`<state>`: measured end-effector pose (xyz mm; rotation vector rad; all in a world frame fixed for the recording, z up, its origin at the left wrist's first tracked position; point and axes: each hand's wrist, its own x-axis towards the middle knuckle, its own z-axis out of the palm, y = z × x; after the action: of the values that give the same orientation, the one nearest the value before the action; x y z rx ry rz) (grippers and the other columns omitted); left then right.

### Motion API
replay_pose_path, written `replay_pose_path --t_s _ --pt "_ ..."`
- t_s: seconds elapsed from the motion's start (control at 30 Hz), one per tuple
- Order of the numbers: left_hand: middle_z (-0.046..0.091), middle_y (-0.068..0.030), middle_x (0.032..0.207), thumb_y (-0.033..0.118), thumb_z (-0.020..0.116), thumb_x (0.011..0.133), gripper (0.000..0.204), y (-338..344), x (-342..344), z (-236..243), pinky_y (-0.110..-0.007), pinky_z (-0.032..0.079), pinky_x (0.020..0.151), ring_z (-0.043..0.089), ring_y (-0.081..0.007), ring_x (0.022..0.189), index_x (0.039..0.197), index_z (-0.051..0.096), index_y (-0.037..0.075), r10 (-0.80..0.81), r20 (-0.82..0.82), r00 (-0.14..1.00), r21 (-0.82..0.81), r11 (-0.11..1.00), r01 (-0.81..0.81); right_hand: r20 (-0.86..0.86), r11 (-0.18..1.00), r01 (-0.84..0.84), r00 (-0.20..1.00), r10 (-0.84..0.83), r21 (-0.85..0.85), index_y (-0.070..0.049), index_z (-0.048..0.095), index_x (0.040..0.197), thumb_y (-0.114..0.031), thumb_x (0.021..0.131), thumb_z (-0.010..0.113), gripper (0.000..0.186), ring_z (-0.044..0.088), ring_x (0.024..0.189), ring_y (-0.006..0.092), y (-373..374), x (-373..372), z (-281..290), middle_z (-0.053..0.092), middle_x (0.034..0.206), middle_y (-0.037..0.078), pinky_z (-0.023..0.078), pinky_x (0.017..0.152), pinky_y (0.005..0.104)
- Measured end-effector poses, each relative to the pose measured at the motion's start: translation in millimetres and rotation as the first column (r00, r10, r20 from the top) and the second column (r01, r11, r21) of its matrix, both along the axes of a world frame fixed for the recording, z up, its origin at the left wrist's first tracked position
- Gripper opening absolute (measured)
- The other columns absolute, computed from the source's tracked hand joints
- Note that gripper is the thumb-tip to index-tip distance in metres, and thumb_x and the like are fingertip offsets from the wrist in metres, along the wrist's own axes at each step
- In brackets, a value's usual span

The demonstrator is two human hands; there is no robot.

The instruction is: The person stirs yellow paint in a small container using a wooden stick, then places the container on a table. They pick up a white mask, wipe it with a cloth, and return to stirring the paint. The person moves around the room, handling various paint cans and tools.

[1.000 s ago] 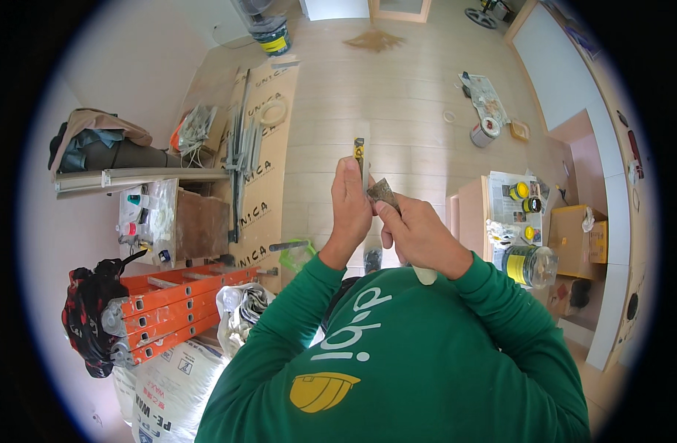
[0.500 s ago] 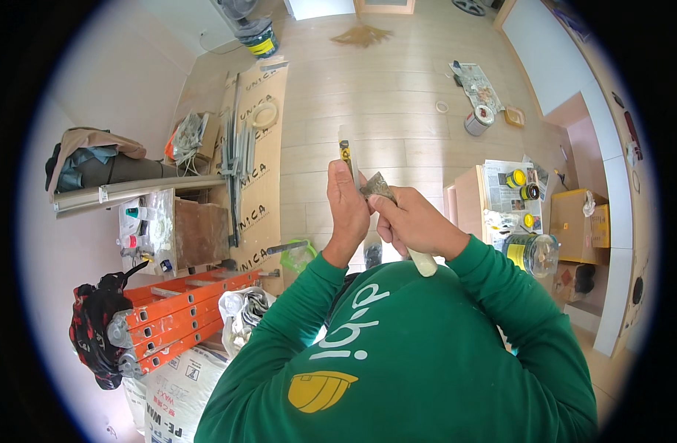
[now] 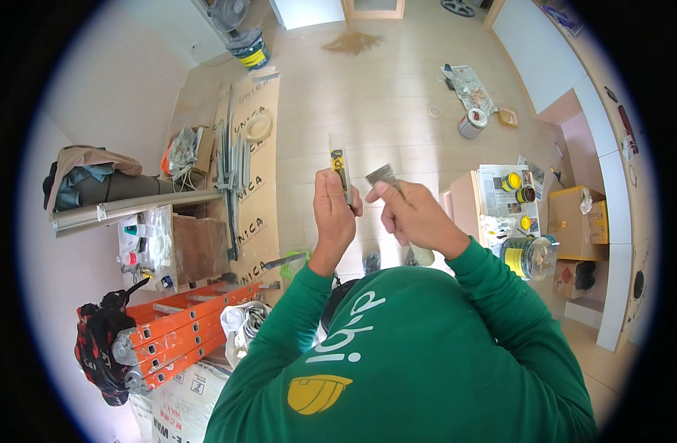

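My left hand is closed round a slim, upright tool with a yellow-and-black label; its upper end is pale, and its exact kind does not show. In my right hand is a putty knife, gripped with the dull metal blade pointing up and away from me. The pale handle comes out below the palm. Both hands are raised in front of my chest, a small gap between them, so the two tools do not touch.
An orange ladder lies at the left, near a small stained cabinet. Metal strips and a tape roll rest on brown floor board. To the right, newspaper holds small yellow-lidded pots beside a clear bucket. Farther off stands a paint can.
My hands have drawn apart, and the putty knife blade has come away from the labelled tool. The left hand has shifted slightly left. Both tools stay held.
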<state>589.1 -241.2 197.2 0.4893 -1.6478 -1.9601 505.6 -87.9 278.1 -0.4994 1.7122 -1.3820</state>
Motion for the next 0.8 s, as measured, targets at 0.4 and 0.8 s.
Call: replay_pose_path --t_s 0.4,0.8 --pt "0.064 -0.0048 0.081 0.029 0.043 0.116 0.026 -11 -34 -4 -0.024 0.046 0.063 0.059 -0.0095 0.069 0.121 0.049 0.004 -0.205 0.015 0.979 -0.329 0.923 0.199 -0.018 0.902 0.352 0.930 -0.367 -0.252 0.001 0.068 0.118 -0.030 0.107 0.064 0.033 0.054 0.058 0.0061 -19 -46 -16 0.059 0.075 -0.001 0.043 0.049 0.0238" --pt "0.065 -0.0036 0.083 0.044 0.046 0.113 0.046 -30 -196 3 -0.027 0.047 0.064 0.059 -0.0114 0.069 0.114 0.065 0.003 -0.679 0.172 0.714 0.256 0.731 0.633 0.133 0.927 0.237 0.970 -0.206 -0.290 -0.001 0.069 0.096 -0.032 0.107 0.064 0.033 0.053 0.058 0.0071 -13 -234 -54 0.060 0.075 0.000 0.044 0.051 0.0251"
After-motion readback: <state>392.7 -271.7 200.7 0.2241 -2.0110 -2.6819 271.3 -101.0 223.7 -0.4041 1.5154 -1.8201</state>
